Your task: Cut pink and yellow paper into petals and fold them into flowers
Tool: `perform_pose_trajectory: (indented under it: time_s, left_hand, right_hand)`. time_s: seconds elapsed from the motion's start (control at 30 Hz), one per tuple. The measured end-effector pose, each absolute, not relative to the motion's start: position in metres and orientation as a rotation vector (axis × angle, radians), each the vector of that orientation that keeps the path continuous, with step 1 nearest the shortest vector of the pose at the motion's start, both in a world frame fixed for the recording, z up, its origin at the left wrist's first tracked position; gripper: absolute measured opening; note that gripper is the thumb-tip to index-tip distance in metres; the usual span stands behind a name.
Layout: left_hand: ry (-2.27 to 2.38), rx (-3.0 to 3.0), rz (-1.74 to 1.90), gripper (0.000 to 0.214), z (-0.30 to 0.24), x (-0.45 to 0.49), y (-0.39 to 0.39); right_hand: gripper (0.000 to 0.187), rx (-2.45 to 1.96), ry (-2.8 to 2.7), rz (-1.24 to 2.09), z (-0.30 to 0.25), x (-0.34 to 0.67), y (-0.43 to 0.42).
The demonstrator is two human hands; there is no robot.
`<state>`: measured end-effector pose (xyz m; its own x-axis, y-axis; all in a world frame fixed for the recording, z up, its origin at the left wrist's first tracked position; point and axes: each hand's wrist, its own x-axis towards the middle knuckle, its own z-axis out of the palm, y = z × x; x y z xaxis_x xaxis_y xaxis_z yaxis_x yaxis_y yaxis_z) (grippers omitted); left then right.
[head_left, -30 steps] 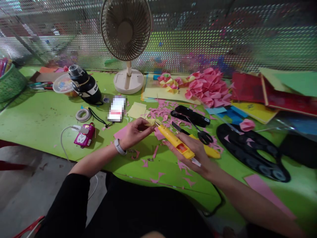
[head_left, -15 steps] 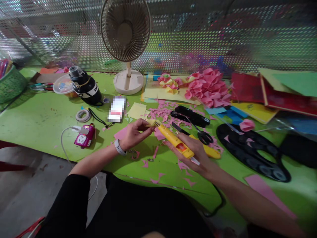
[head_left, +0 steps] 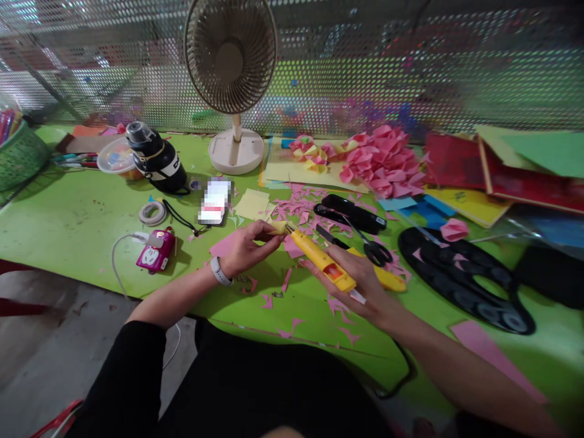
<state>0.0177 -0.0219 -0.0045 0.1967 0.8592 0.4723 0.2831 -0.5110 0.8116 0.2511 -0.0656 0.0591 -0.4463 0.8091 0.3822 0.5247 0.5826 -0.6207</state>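
My left hand [head_left: 244,246] is pinched shut on a small folded yellow paper piece [head_left: 277,227] above the green table [head_left: 73,219]. My right hand [head_left: 360,286] grips a yellow glue gun [head_left: 322,260] whose metal tip touches that paper piece. A white band sits on my left wrist. Pink paper scraps [head_left: 301,210] lie scattered around both hands.
A beige fan [head_left: 232,79] stands at the back. Black scissors [head_left: 360,240], a black stapler [head_left: 351,213], a pile of pink paper flowers [head_left: 385,161], a black palette [head_left: 465,277], coloured paper sheets [head_left: 502,176], a black bottle [head_left: 157,158], a tape roll [head_left: 152,212] and a pink charger [head_left: 156,250] surround me.
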Motion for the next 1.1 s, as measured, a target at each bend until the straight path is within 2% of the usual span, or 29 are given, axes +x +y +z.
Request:
perform_pose_trajectory:
  time_s: [0.53,1.1]
  left_hand:
    - [1.090,1.923,1.313,0.020,-0.007,0.017,-0.021]
    - [1.041,1.839,1.325,0.021,-0.003,0.020,-0.021]
  right_hand:
    - [0.021,-1.004,-2.212,0.639,0.057,0.254,-0.062]
    - [0.020,-0.990,-2.238,0.551,0.056,0.255,-0.061]
